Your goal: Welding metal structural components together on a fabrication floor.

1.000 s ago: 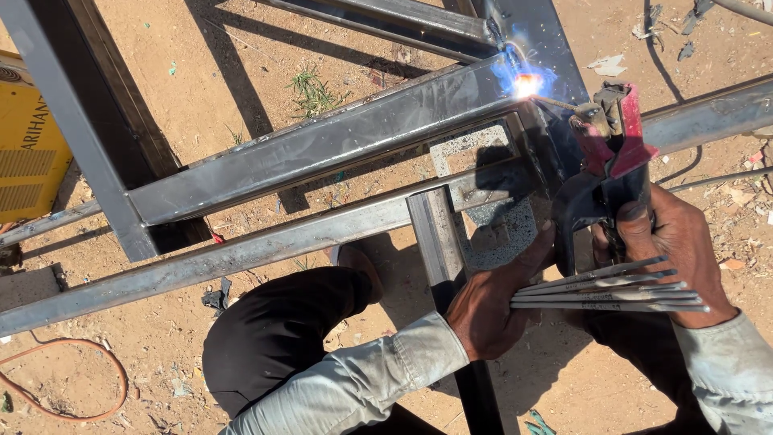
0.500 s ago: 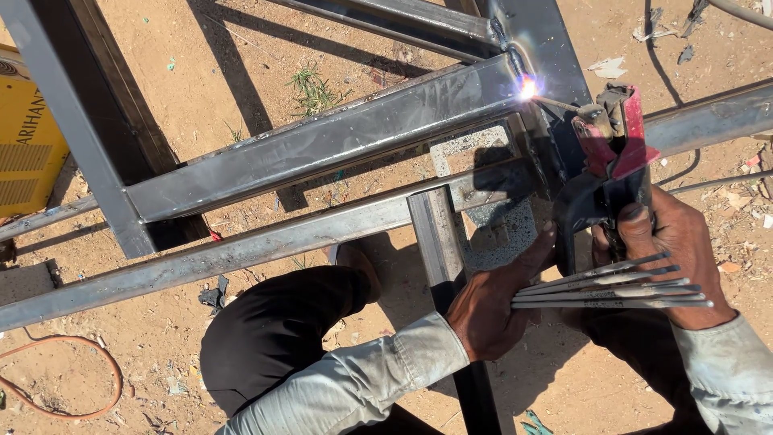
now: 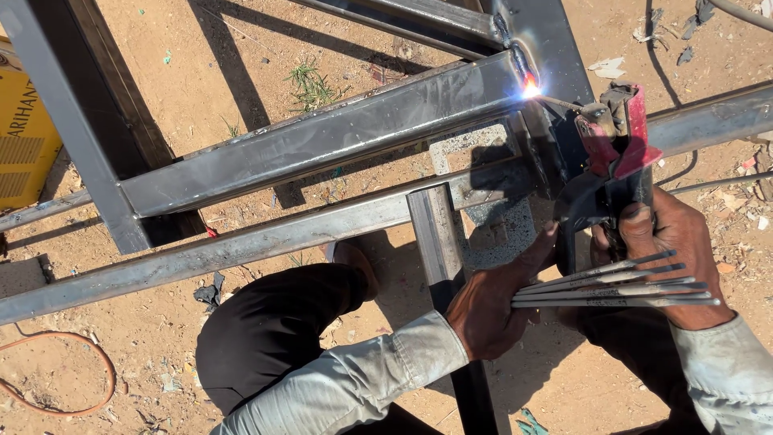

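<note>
Right hand [image 3: 672, 258] clenched around the dark handle of a red-jawed electrode holder [image 3: 616, 157]; the same fist also pins a fan of thin grey welding rods [image 3: 612, 286], which stick out leftward across the knuckles. Left hand [image 3: 495, 302] closed on a spare rod end or the holder's lower part — cannot tell which; its fingers reach up toward the holder, just beside the rod bundle.

Holder sits upper right, tilted, with a short electrode running from its jaws up-left to a bright white-blue arc spot [image 3: 530, 87]. Arc lies on the joint where a long grey rectangular steel tube [image 3: 322, 141] meets an upright steel frame member [image 3: 547, 36]. A second, paler steel bar [image 3: 241, 246] runs below the tube, roughly parallel, with a short vertical steel post [image 3: 439, 242] dropping from it toward the person. A grey concrete block [image 3: 483, 217] shows under the joint, partly in shadow.

Person's knee in black trousers [image 3: 274, 322] is bent beneath the lower bar; pale grey sleeves [image 3: 362, 379] cover both forearms.

Far left edge: a yellow boxy metal case [image 3: 24, 137] with dark lettering and vent slots, partly cut off by a dark frame leg. An orange cable [image 3: 56, 379] loops on the sandy ground [image 3: 201, 80] at lower left. Small green grass tuft [image 3: 310, 84] above the tube. Scraps of paper litter lie at upper right.
</note>
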